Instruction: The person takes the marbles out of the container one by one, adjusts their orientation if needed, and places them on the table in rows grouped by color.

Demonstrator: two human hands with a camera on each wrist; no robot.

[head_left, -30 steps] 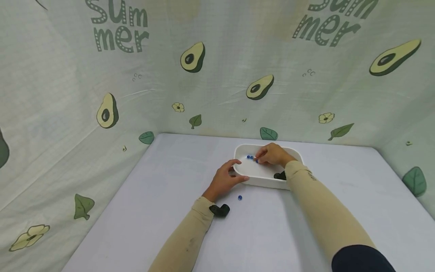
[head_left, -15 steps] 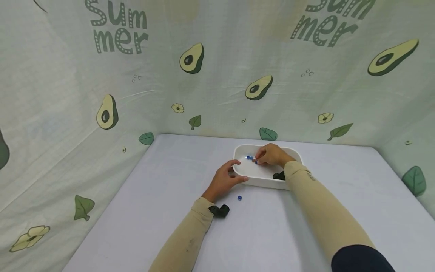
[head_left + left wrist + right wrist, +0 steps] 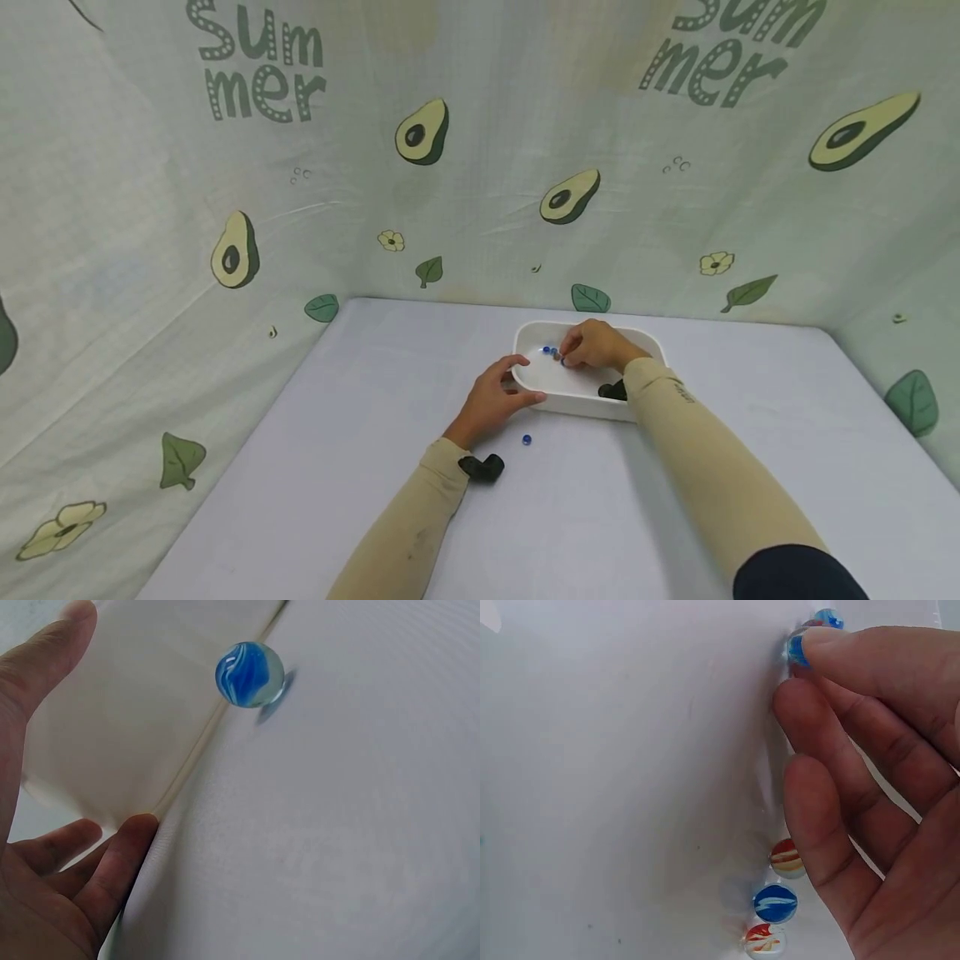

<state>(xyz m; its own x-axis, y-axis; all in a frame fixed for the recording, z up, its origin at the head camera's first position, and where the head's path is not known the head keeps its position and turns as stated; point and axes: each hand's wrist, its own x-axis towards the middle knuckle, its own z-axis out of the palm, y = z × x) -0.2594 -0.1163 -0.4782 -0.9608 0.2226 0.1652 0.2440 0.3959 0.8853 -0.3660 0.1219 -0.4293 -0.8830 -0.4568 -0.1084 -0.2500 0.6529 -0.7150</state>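
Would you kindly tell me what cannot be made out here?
Head view: the near right corner of the white tray, behind the right sleeve.
Head view: the patterns of the marbles inside, too small.
Right wrist view: much of the blue marble, covered by the thumb of the right hand.
Right wrist view: one side of the red-striped marble, behind a finger.
Left wrist view: part of the tray, cut off by the top edge.

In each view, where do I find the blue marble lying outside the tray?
Head: blue marble below centre, slightly right, in front of the white tray.
Left wrist: blue marble at top centre.
Right wrist: not in it; these are other marbles.
Shared landmark: the white tray.
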